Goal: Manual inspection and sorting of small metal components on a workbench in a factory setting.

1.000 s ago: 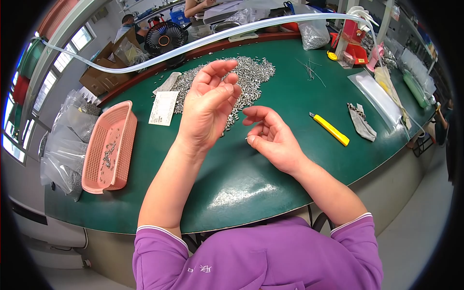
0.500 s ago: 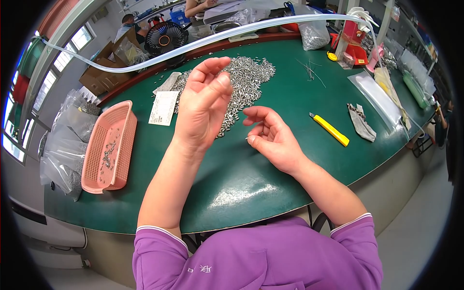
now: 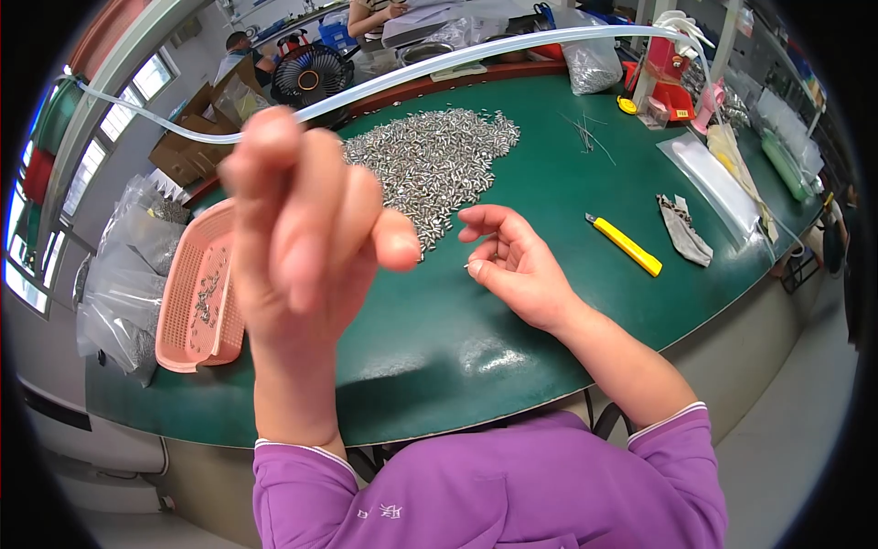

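My left hand [image 3: 315,233] is raised high, close to the camera and blurred, with its fingers bent. Whether it holds anything cannot be made out. Lower and to the right, my right hand [image 3: 521,270] hovers above the table with curled fingers. A tiny pale tip [image 3: 469,265] shows at its thumb, too small to name. Behind both hands, a broad heap of small silver metal pieces [image 3: 439,156] spreads over the green table [image 3: 540,366].
A pink basket [image 3: 229,339] with a few metal pieces and clear bags [image 3: 123,288] are at the left. Rightward lie a yellow utility knife [image 3: 626,247], a grey glove-like cloth [image 3: 684,233] and thin wires [image 3: 588,137]. A translucent tube [image 3: 485,53] arches across. A black fan [image 3: 311,75] stands behind.
My left hand has moved left and up toward the camera, and now covers the white card and part of the basket. My right hand has stayed almost still.
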`<action>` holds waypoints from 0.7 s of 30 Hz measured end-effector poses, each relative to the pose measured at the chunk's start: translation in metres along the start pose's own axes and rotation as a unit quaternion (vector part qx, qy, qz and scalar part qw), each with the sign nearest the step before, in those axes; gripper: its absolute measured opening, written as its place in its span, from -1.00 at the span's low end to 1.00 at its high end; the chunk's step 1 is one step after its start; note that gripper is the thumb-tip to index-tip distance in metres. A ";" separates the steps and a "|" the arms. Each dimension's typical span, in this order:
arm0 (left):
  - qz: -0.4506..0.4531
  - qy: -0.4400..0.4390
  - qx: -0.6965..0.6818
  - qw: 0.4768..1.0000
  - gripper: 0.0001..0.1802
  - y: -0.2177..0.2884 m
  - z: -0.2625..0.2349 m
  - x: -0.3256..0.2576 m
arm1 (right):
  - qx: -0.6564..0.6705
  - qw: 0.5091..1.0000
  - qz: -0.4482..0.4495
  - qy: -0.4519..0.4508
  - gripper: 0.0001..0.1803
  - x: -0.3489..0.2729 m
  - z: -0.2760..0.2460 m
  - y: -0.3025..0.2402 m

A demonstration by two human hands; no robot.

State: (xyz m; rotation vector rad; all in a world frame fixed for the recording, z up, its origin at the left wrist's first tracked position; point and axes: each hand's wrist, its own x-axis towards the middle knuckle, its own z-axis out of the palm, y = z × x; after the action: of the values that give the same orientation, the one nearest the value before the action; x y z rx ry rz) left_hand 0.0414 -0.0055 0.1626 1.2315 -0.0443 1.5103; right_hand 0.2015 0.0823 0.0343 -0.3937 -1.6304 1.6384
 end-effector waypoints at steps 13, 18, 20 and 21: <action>0.156 -0.218 -0.095 0.959 -0.69 0.026 0.073 -0.040 | 0.005 1.000 0.008 0.003 -0.47 0.001 0.006 0.001; 0.284 -0.282 -0.125 0.908 -0.77 0.016 0.086 -0.045 | -0.005 1.000 0.019 0.015 -0.47 0.000 0.005 -0.002; 0.346 -0.323 -0.144 0.869 -0.80 0.016 0.091 -0.047 | 0.004 1.000 0.019 0.007 -0.47 0.001 0.007 0.000; 0.376 -0.342 -0.159 0.846 -0.82 0.014 0.091 -0.048 | -0.001 1.000 0.020 0.010 -0.47 0.000 0.006 0.001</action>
State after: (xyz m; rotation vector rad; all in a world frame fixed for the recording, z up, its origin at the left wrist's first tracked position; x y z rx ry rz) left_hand 0.0813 -0.0999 0.1779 1.4924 -1.3381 1.5087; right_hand 0.1972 0.0785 0.0345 -0.4446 -1.6200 1.6564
